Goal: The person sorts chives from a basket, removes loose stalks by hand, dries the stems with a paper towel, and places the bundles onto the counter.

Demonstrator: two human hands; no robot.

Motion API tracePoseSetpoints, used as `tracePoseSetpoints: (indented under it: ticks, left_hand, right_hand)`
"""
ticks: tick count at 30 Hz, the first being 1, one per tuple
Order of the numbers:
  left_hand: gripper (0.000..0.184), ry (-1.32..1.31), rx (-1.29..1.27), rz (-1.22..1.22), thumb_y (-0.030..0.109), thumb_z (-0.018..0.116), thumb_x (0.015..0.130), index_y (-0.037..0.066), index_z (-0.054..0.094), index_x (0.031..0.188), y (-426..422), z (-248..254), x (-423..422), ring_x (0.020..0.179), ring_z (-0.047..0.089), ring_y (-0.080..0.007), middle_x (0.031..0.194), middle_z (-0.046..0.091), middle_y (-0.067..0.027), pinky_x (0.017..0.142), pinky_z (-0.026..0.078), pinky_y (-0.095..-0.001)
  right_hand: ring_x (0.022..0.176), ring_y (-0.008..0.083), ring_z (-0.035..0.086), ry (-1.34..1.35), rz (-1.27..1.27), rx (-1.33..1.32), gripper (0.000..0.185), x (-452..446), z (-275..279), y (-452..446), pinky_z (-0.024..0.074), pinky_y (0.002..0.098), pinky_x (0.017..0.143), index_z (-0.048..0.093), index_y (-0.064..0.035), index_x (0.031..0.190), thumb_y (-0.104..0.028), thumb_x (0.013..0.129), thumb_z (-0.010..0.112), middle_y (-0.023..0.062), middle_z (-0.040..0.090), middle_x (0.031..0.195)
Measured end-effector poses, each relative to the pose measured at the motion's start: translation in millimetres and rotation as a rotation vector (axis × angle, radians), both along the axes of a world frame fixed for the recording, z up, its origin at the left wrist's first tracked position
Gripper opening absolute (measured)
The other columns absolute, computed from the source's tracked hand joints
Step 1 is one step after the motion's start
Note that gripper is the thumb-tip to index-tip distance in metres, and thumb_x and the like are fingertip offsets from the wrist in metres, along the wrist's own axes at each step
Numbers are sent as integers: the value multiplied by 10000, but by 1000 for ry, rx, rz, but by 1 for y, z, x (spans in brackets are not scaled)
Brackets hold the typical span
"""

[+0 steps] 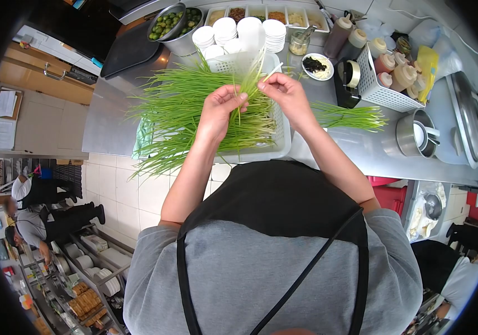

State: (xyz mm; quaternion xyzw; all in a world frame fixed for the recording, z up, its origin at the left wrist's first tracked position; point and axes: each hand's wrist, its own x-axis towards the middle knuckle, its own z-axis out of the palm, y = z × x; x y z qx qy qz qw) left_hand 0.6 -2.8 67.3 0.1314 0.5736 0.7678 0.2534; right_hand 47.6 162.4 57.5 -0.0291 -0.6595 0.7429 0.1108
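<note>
Long green chives [177,106] lie heaped across a white plastic basket [285,137], their pale ends to the right. Above the heap my left hand [222,109] is closed around a small bunch of chives. My right hand [286,97] pinches a pale stalk at the upper right of that bunch, fingertips together. The two hands are a short way apart. A smaller pile of chives [350,116] rests on the steel counter [356,151], to the right of my right forearm.
Behind the basket stand stacked white lids [248,33], bowls of limes [166,25] and ingredient trays [256,14]. Sauce bottles fill a white basket [381,92] at the right, near metal pots [415,134]. Co-workers [55,218] are at the lower left, another person [457,271] at the lower right.
</note>
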Motion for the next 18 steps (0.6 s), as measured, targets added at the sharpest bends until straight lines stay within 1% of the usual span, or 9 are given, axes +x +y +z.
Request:
tracePoseSetpoints:
  ticks: [3, 5, 8, 10, 12, 13, 15, 16, 18]
  left_hand:
    - [131, -28, -4, 17, 56, 575, 795, 10, 550, 915, 1, 3, 0, 693, 537, -103, 786, 582, -29, 650, 436, -235]
    - [130, -34, -15, 18, 54, 575, 794, 10, 550, 914, 1, 3, 0, 688, 534, -102, 784, 580, -28, 651, 433, -234]
    - [156, 39, -2, -24, 64, 602, 776, 8, 553, 914, 1, -1, 1, 667, 531, -86, 770, 586, -28, 619, 424, -219]
    - [146, 112, -74, -34, 87, 592, 790, 9, 554, 908, 1, -3, 1, 662, 532, -82, 763, 587, -23, 603, 421, -216]
    - [137, 77, -76, -14, 96, 577, 802, 16, 551, 911, 0, -3, 1, 660, 534, -89, 770, 589, -29, 601, 418, -219]
    - [130, 43, -77, 5, 104, 562, 814, 22, 549, 914, 0, -2, 2, 657, 536, -97, 778, 591, -35, 599, 414, -221]
    - [126, 15, -104, 9, 118, 560, 818, 31, 549, 908, -1, 6, 6, 646, 536, -94, 772, 597, -39, 579, 407, -218]
    - [122, -12, -131, 12, 132, 559, 822, 40, 550, 902, -1, 8, 7, 634, 536, -90, 767, 603, -42, 559, 400, -215]
    - [118, 13, -139, -7, 138, 560, 822, 46, 550, 895, -2, 4, 6, 618, 526, -83, 762, 607, -43, 541, 389, -210]
  right_hand:
    - [714, 42, 486, -15, 24, 80, 110, 0, -2, -3, 386, 188, 669, 575, -33, 824, -120, 773, 621, -14, 566, 779]
    - [722, 45, 491, -20, 40, 56, 112, -1, 2, -5, 389, 193, 678, 577, -33, 826, -117, 768, 625, -12, 567, 776]
    - [743, 50, 498, -28, 66, 46, 109, -1, 6, -5, 395, 202, 693, 571, -37, 836, -96, 761, 621, -6, 569, 800]
    - [756, 53, 501, -33, 81, 58, 108, -2, 3, -5, 398, 206, 699, 562, -41, 845, -79, 758, 614, -1, 571, 825]
    - [795, 63, 504, -56, 137, 19, 102, -4, -3, -2, 395, 221, 718, 535, -58, 852, -99, 771, 580, 10, 568, 884]
    - [795, 63, 504, -57, 138, 19, 102, -4, -4, 0, 395, 221, 718, 535, -58, 852, -99, 771, 580, 10, 568, 884]
    - [829, 72, 506, -130, 153, -100, 97, -3, 1, 1, 389, 241, 738, 515, -82, 852, -145, 785, 548, 14, 560, 918]
    - [829, 72, 506, -132, 154, -101, 97, -2, 1, 1, 389, 241, 738, 515, -82, 852, -145, 785, 548, 14, 560, 918]
    - [847, 78, 507, -147, 162, -203, 108, -3, -1, 1, 381, 253, 749, 520, -97, 837, -193, 792, 542, 5, 567, 900]
